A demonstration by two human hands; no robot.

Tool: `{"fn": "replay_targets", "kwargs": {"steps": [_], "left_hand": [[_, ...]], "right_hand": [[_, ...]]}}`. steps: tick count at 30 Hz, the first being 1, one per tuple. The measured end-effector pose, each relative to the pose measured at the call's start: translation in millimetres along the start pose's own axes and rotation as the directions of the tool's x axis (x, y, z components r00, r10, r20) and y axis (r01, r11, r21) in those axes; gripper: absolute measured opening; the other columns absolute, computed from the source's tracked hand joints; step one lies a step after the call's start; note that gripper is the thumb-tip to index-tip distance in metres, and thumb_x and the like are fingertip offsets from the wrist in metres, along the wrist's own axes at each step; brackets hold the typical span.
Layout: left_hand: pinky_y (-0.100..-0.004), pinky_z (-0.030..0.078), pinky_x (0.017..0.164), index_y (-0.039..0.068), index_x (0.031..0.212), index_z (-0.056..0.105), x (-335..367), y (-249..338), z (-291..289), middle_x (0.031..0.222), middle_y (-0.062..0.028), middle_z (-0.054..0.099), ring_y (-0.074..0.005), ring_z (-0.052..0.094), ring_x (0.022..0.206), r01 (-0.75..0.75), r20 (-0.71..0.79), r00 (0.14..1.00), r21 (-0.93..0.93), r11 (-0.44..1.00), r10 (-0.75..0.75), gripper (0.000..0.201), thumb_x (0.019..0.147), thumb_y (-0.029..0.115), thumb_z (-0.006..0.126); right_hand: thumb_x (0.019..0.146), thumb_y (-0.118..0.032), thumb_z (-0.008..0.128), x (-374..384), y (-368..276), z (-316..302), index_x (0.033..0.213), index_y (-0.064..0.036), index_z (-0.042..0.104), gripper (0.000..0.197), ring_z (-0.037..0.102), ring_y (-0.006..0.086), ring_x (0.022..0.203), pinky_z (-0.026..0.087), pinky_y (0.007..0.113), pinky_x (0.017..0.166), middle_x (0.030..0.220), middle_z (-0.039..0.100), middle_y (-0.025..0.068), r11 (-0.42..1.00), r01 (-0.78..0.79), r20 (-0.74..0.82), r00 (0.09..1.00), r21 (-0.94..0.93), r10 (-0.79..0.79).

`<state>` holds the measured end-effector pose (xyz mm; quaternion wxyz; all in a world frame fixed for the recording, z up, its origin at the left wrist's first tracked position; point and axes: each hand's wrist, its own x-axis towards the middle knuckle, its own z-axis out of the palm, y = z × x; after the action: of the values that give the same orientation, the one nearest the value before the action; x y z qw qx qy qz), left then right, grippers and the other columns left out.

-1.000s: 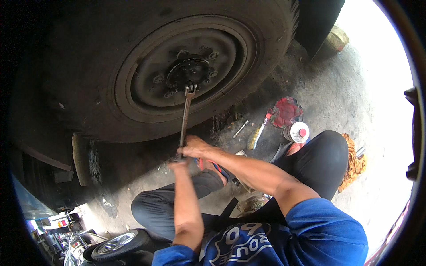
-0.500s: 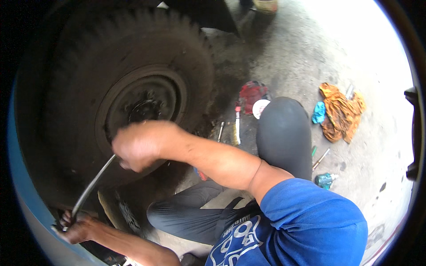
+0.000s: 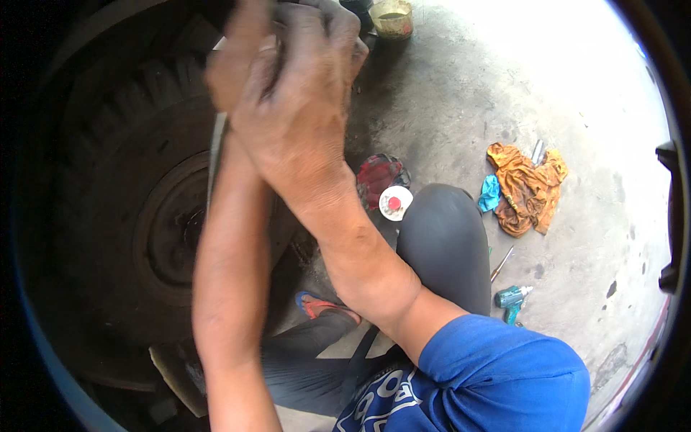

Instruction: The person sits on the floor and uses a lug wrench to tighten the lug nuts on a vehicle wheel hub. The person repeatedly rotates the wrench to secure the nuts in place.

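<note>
Both my hands are raised together in front of the dark tyre's upper part (image 3: 137,137). A long, slim metal bar (image 3: 215,155) runs down from them along the outer side of my left forearm. My left hand (image 3: 241,61), smeared by motion, is closed round the bar's upper part. Pressed against it, my right hand (image 3: 306,93) has its fingers curled over the same end of the bar. The hands hide the grip itself. Behind my left forearm sits the wheel's dark rim (image 3: 169,230); the bar's lower end is lost in shadow there.
A red-and-black cloth (image 3: 378,176) and a white round container (image 3: 396,204) lie beside my bent knee (image 3: 443,252). Farther right are an orange stained rag (image 3: 529,187), a blue crumpled cloth (image 3: 489,193), a screwdriver (image 3: 502,265) and a teal power drill (image 3: 512,299). A bucket (image 3: 392,20) stands at the top.
My left hand has come up from the lower left to join my right hand, which has risen too. The metal bar has swung more upright. My view has shifted slightly.
</note>
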<state>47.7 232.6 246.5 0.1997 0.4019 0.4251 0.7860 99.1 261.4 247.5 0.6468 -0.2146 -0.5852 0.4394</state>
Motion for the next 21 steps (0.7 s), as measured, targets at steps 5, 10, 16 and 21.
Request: {"fn": "replay_targets", "kwargs": {"steps": [5,10,16,21], "left_hand": [[-0.0392,0.046,0.083,0.008,0.106,0.056,-53.3,-143.5,-28.3,0.098,-0.0125,0.059,-0.0295,0.058,0.093,0.227,0.010,0.964,0.498,0.837,-0.267,0.024,0.085,0.018,0.060],[-0.0374,0.044,0.082,0.009,0.105,0.059,-200.3,-256.0,-112.6,0.100,-0.0100,0.062,-0.0249,0.059,0.096,-0.137,-0.136,0.851,0.875,-0.464,-0.507,0.025,0.082,0.017,0.062],[-0.0476,0.027,0.116,0.008,0.123,0.068,-487.5,-210.9,-197.0,0.138,-0.0137,0.059,-0.0272,0.047,0.136,-0.155,-0.197,0.601,0.922,-0.355,-0.774,0.039,0.094,0.022,0.047],[-0.0458,0.015,0.121,0.007,0.150,0.041,-617.4,-56.9,-233.0,0.155,-0.0053,0.040,-0.0233,0.026,0.148,-0.634,-0.537,0.239,0.545,-0.549,-0.809,0.056,0.098,0.025,0.049]], "right_hand": [[0.092,-0.030,0.061,-53.1,72.2,34.2,0.118,0.0007,0.060,0.040,0.054,0.0455,0.113,0.039,0.057,0.103,0.109,0.063,0.0233,0.838,0.260,0.342,0.935,-0.480,-0.095],[0.096,-0.040,0.058,-190.8,146.7,34.9,0.110,-0.0001,0.067,0.044,0.064,0.0420,0.107,0.050,0.043,0.092,0.107,0.068,0.0273,0.831,-0.303,0.882,-0.087,-0.467,0.464],[0.096,-0.032,0.055,-368.5,169.6,-16.9,0.121,0.0006,0.063,0.042,0.061,0.0417,0.114,0.048,0.045,0.098,0.118,0.065,0.0269,0.782,-0.540,0.913,0.059,-0.312,0.405],[0.086,-0.030,0.063,-422.7,84.3,-47.6,0.149,0.0025,0.036,0.076,0.036,0.0382,0.143,0.031,0.040,0.118,0.151,0.039,0.0278,0.971,-0.165,0.742,-0.671,-0.175,0.020]]}}
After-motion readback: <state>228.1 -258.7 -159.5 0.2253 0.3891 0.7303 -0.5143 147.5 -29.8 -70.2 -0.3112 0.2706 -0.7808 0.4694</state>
